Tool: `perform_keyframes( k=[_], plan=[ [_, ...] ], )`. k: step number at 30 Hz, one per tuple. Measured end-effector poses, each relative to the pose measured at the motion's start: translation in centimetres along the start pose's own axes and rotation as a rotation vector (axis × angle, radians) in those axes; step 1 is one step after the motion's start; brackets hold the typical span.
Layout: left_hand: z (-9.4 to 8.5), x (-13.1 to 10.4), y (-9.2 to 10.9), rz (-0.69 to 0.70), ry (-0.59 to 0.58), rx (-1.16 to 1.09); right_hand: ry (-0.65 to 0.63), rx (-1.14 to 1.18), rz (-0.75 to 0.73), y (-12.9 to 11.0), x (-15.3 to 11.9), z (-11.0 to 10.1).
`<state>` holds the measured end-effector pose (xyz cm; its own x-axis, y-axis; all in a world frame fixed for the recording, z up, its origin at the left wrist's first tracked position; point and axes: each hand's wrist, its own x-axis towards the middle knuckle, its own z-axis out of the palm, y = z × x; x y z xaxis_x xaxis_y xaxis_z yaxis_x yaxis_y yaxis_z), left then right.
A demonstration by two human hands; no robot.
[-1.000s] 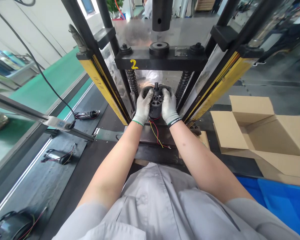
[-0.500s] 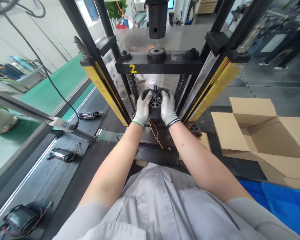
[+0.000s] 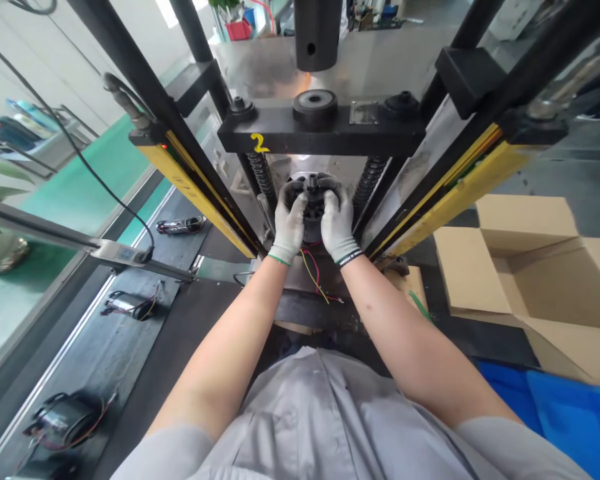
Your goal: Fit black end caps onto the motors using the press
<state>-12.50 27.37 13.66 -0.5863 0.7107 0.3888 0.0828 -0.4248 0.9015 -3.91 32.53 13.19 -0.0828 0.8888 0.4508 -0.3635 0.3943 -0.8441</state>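
Between my gloved hands stands a dark motor (image 3: 312,230) with a shaft on top, under the black crossbar (image 3: 320,137) of a press. My left hand (image 3: 289,220) grips its left side, the thumb on the upper part. On the right side, my right hand (image 3: 337,223) holds the same motor, fingers wrapped behind it. Red and yellow wires (image 3: 316,272) trail from the motor towards me over the press base. The press ram (image 3: 317,37) hangs above the crossbar, apart from it.
Motors (image 3: 133,305) lie on the conveyor (image 3: 115,353) at the left. Yellow-sided posts (image 3: 200,193) flank the press. An open cardboard box (image 3: 480,267) and a blue sheet (image 3: 565,413) are at the right. A cable hangs at the upper left.
The view has tilted down and moved closer to the press. Both hands stay on the motor, their fingers slightly shifted around its upper part. Another motor shows at the lower left.
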Motion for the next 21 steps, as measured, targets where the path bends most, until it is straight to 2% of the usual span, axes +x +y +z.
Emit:
perform_keyframes(
  k=[8,10,12,13,15,17,19,20,21],
  plan=[
    [0.5,0.3,-0.7,0.058,0.019,0.042,-0.017,-0.039,0.006,0.6,0.2,-0.2],
    [0.4,0.0,-0.1,0.069,-0.004,0.075,-0.039,-0.04,0.023,-0.1,0.3,-0.2],
    [-0.7,-1.9,0.8,0.078,-0.028,0.156,-0.068,-0.087,0.022,-1.9,-0.7,-0.7],
    [-1.8,-3.7,1.1,0.072,-0.035,0.216,-0.079,-0.136,0.019,-3.1,-1.7,-1.2],
    [-5.1,-9.0,1.3,0.019,-0.043,0.378,-0.125,-0.259,0.031,-5.7,-5.1,-3.1],
    [-9.6,-15.6,0.6,-0.093,-0.128,0.584,-0.286,-0.364,0.102,-7.6,-9.9,-6.2],
    [-14.4,-21.8,-1.0,-0.24,-0.21,0.836,-0.58,-0.38,0.298,-8.1,-15.4,-9.8],
    [-16.6,-24.3,-2.0,-0.302,-0.2,0.978,-0.663,-0.397,0.423,-7.8,-18.1,-11.6],
    [-18.5,-26.1,-3.0,-0.349,-0.218,1.099,-0.692,-0.437,0.545,-7.3,-20.7,-13.3]
  ],
)
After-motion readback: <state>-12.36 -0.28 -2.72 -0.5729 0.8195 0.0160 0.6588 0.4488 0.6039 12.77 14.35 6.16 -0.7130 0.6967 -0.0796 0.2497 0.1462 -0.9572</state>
